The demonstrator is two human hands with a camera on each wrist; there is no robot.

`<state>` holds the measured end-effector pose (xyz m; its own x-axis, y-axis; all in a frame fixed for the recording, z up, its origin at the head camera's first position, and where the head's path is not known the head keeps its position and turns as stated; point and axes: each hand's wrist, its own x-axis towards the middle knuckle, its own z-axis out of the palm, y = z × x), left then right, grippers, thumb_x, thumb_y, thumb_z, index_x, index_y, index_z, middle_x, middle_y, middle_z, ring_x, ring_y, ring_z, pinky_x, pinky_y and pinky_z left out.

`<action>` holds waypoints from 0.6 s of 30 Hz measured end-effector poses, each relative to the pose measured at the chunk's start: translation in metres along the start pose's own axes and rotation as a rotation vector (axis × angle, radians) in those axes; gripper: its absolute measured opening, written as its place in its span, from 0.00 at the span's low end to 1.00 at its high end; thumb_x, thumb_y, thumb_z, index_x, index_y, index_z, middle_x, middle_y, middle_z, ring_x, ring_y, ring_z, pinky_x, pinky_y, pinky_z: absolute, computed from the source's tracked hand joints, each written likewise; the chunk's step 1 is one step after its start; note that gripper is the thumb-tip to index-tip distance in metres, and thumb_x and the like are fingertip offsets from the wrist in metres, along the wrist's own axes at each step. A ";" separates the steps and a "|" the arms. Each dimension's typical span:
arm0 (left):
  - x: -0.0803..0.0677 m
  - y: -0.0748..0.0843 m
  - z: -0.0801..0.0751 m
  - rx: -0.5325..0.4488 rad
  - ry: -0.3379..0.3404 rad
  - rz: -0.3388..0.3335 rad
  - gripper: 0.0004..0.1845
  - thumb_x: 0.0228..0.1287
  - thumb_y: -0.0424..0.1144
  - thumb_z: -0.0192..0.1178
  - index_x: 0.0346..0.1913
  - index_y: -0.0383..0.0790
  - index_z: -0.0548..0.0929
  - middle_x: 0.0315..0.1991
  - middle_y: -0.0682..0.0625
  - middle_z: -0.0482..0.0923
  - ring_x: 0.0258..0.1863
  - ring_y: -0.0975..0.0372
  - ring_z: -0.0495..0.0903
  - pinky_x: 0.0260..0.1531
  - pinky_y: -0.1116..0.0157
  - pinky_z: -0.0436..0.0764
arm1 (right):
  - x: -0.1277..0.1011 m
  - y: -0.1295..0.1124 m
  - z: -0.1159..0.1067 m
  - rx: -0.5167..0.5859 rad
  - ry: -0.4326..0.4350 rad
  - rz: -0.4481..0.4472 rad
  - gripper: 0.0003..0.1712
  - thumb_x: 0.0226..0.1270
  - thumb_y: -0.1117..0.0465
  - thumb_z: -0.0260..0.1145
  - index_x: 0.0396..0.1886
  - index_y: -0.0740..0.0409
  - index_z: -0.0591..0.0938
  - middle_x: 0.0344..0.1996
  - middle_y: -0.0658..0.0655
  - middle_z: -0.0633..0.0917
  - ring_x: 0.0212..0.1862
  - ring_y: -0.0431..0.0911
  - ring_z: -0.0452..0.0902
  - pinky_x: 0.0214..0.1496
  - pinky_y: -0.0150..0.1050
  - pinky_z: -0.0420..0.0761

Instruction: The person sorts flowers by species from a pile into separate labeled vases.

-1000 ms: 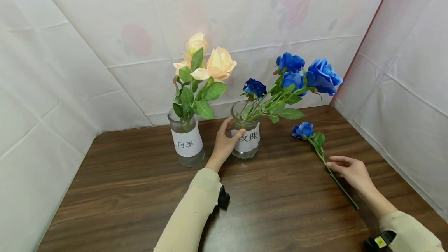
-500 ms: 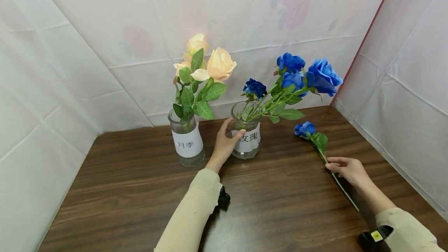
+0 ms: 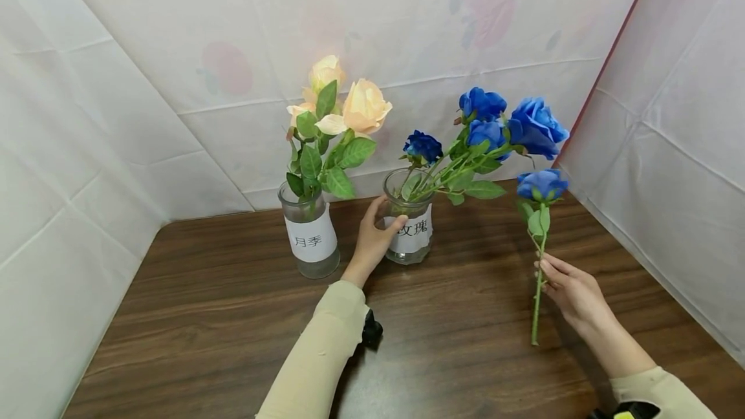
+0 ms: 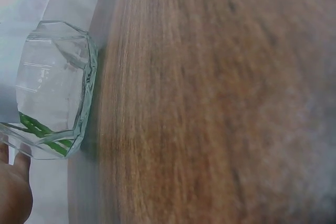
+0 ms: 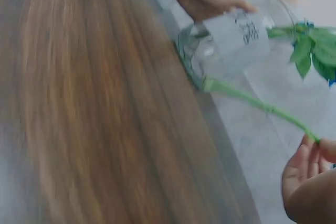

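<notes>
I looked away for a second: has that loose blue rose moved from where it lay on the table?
Yes. The blue rose now stands upright in the right hand, its bloom risen level with the rim of the jar of blue roses; only its stem tip is near the table.

Your single blue rose [image 3: 541, 184] stood nearly upright, bloom up, stem foot near the tabletop, right of the labelled glass vase [image 3: 410, 228] of blue roses.
</notes>
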<state>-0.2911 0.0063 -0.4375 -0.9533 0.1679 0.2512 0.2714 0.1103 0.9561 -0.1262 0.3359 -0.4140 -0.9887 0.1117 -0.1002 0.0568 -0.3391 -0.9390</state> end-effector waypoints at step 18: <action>-0.001 0.002 0.000 -0.004 0.007 -0.006 0.33 0.67 0.46 0.66 0.72 0.46 0.68 0.67 0.44 0.69 0.67 0.52 0.67 0.66 0.51 0.67 | 0.022 -0.023 0.132 0.492 0.189 -0.599 0.02 0.65 0.77 0.65 0.36 0.71 0.80 0.31 0.63 0.86 0.32 0.49 0.85 0.28 0.32 0.80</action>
<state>-0.2894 0.0067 -0.4356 -0.9557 0.1600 0.2470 0.2656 0.1072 0.9581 -0.1678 0.2228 -0.3514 -0.7891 0.5468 0.2799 -0.5878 -0.5397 -0.6027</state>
